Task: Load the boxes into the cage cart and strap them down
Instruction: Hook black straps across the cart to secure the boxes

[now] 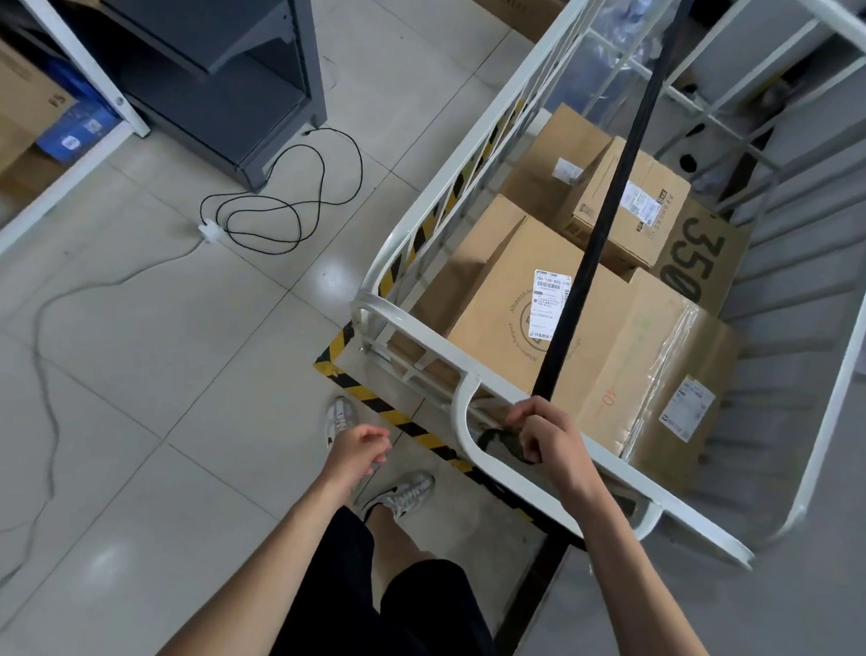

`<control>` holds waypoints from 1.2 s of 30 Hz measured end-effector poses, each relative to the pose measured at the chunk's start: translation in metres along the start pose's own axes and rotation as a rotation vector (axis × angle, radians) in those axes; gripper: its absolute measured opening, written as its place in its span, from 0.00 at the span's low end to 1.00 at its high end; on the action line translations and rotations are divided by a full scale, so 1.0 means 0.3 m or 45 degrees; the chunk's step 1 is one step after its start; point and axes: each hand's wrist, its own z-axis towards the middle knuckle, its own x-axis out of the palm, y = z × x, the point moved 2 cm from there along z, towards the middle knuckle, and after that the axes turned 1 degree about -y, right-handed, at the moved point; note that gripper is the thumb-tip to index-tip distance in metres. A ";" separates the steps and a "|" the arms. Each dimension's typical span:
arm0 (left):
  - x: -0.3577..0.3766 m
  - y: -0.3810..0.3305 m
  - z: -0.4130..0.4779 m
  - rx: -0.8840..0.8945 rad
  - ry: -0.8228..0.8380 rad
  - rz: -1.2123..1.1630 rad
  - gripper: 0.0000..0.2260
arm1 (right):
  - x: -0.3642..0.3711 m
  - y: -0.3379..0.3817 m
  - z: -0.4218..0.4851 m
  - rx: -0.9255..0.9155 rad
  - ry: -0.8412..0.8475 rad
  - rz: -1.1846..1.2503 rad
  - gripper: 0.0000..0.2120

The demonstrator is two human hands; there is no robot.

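the white metal cage cart (405, 327) stood on the tiled floor with several brown cardboard boxes (513, 302) packed close together on its floor, so the loading looked done and the strapping was the step in hand. a long black flat strap (612, 186) ran taut from the far side of the cart, over the boxes, down to the near rail. the right hand (548, 436) gripped it there, fingers (527, 415) curled tight around the strap end just inside the rail, likely to keep tension while fastening it; whether a hook or buckle sat under the hand could not be told. the left hand (357, 447) hung apart from the cart, fingers loosely curled and holding nothing, probably free to help with the fastening. a coiled black cable (286, 202) lay on the tiles near a dark grey shelving unit (209, 60).
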 end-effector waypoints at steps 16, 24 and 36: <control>0.310 -0.159 0.234 -0.709 0.623 -1.141 0.34 | 0.207 0.063 0.097 -0.019 0.175 0.218 0.11; 0.153 -0.147 0.353 -0.665 0.288 -1.766 0.09 | 0.223 0.077 0.117 -0.033 0.182 0.254 0.12; -0.451 0.035 0.345 -0.378 -0.353 -1.851 0.14 | 0.167 0.158 0.143 -0.034 0.071 -0.027 0.14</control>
